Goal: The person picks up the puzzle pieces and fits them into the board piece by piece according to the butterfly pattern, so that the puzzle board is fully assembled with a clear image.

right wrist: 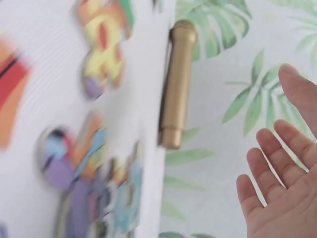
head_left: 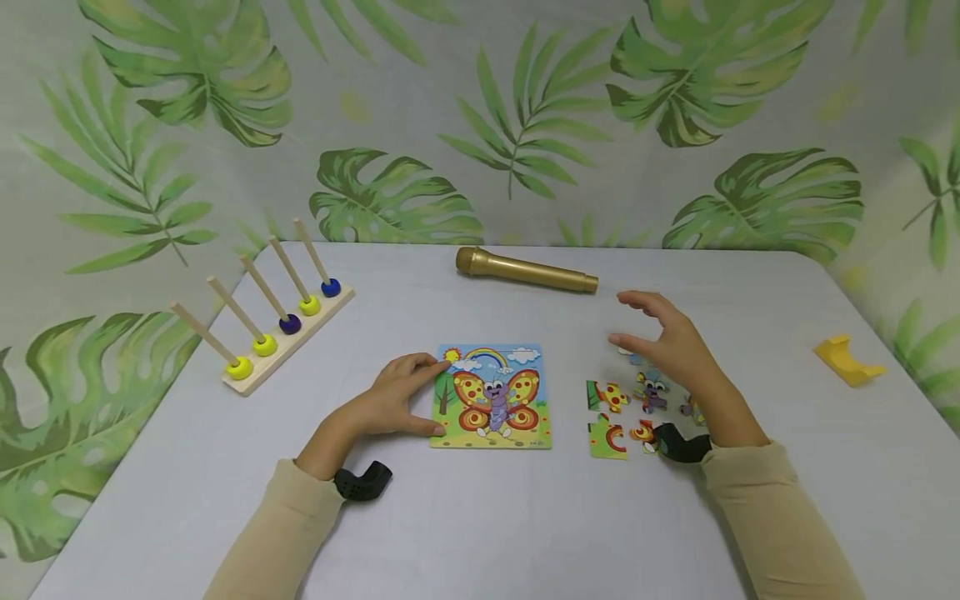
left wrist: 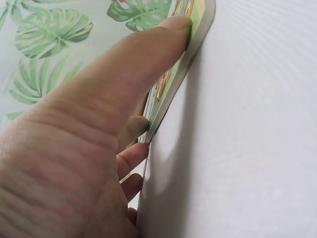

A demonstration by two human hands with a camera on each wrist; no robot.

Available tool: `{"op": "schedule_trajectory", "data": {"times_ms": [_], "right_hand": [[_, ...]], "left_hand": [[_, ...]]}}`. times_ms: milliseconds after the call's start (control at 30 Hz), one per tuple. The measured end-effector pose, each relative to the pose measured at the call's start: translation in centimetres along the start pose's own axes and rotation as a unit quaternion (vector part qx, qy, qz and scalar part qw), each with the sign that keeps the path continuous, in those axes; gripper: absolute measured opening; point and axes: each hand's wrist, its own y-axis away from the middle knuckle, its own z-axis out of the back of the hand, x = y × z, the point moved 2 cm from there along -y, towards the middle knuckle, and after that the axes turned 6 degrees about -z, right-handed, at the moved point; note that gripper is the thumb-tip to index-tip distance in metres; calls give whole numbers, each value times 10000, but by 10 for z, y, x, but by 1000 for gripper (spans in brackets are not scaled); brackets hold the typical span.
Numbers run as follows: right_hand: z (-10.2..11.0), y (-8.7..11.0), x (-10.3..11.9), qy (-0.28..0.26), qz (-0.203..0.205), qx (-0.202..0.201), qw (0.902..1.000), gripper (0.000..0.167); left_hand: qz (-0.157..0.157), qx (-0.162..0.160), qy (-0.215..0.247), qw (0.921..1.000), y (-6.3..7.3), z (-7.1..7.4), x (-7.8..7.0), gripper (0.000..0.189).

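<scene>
In my head view, the board lies on the table, its butterfly picture facing up, with the loose pieces just to its right, some hidden by the right hand. That hand hangs over them, thumb and fingers well apart, holding nothing. The left hand touches the board's left side, thumb and fingers spread wide along it. The mic lies beyond.

My left wrist view shows the thumb on the board's face and the other fingers by its edge; I can't tell how firmly they press.

In my right wrist view the fingers are parted, the palm bare, the pieces blurred.

I judge the step as steadying the board while reaching around the pieces; picking one calls for lowering the right hand and pinching.
</scene>
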Motion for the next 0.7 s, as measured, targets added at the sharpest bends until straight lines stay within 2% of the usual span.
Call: {"op": "schedule_trajectory", "data": {"times_ms": [200,400,533,700], "right_hand": [[0,3,-25,-5,-665,436,9968,66],[0,6,-44,282,-1203,954,9877,70],[-2,7,-54,377,-1225,1174,9848,67],[-4,6,-61,529,-991,1192,9865,58]], "left_hand": [[-19,-1,-43,10000,0,0,1,93],[20,4,-87,10000,-1,1,0,93],[44,31,-98,9999,-1,0,0,93],[13,4,-62,10000,0,0,0,92]]}}
